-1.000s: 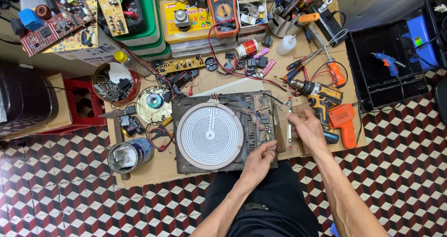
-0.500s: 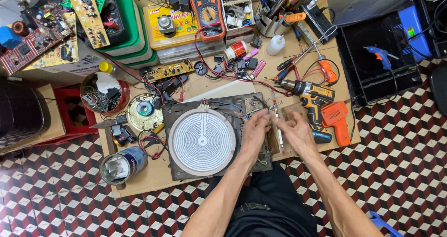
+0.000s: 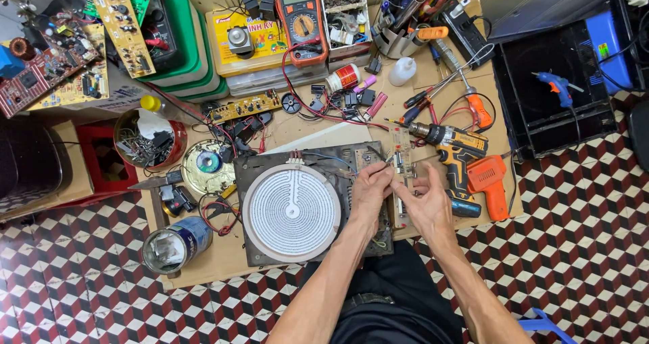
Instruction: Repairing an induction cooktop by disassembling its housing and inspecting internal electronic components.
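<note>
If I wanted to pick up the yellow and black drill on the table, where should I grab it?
Probably by the drill's thick handle, which points toward the person, coming down from above on the near side. It lies flat on the table with its bit pointing left toward the wires, so keep fingers off that end. The orange tool lies close on its right.

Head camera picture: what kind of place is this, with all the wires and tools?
Probably a small electronics repair bench. An opened cooktop with a white round coil lies on the table, a multimeter and loose circuit boards sit behind it, and a cordless drill lies beside the hands.
</note>
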